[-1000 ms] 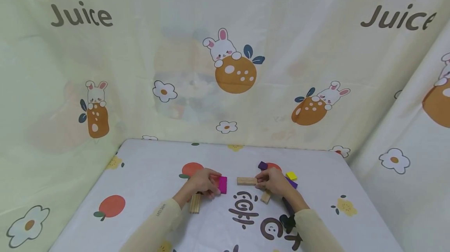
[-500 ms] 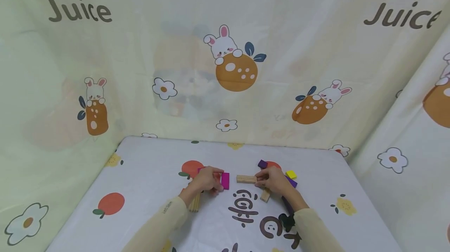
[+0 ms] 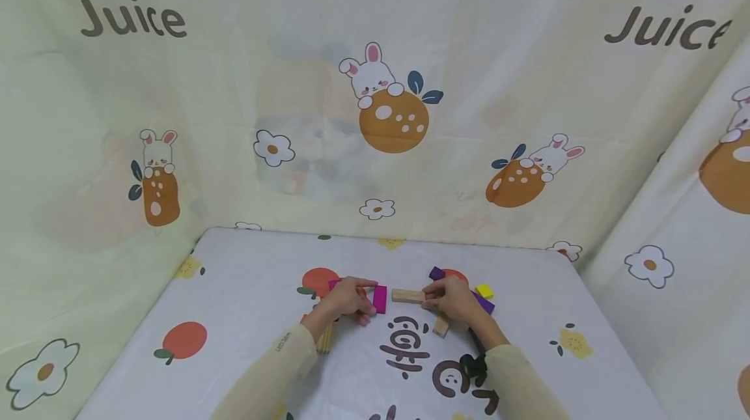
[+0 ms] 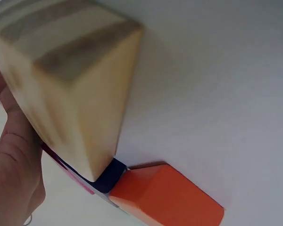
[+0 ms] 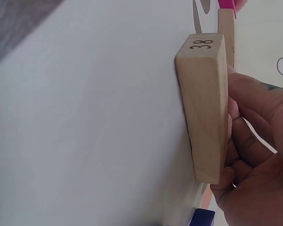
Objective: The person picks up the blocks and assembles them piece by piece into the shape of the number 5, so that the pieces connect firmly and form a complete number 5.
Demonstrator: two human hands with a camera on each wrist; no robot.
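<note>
"Magenta block (image 3: 380,299) first: where is it, and why is it gripped that way?"

"On the bench (image 3: 246,264), just ahead of the left hand (image 3: 349,299). Finger and thumb are spread about as wide as the block is long and seem to pinch it near both ends, I'd guess so its long right side stays free."

"What does that side face?"

"The end of a long wooden block (image 3: 406,296), just beside it. The right hand (image 3: 452,298) pinches that one at its right end, the fingers nearly together. Held by the tail, its facing end is unobstructed."

"And the wooden piece marked 38 (image 5: 203,113)?"

"It lies close to the right hand, nearer the person; it doesn't look gripped."

"Further out?"

"A yellow block (image 3: 484,291) and a purple block (image 3: 484,303) sit right of that hand, with a dark purple block (image 3: 437,273) behind, probably parked within reach. Pale wooden blocks (image 3: 325,340), partly hidden, lie nearer the person than the left hand. The left wrist view adds an orange block (image 4: 174,197) beside striped wood."
</note>
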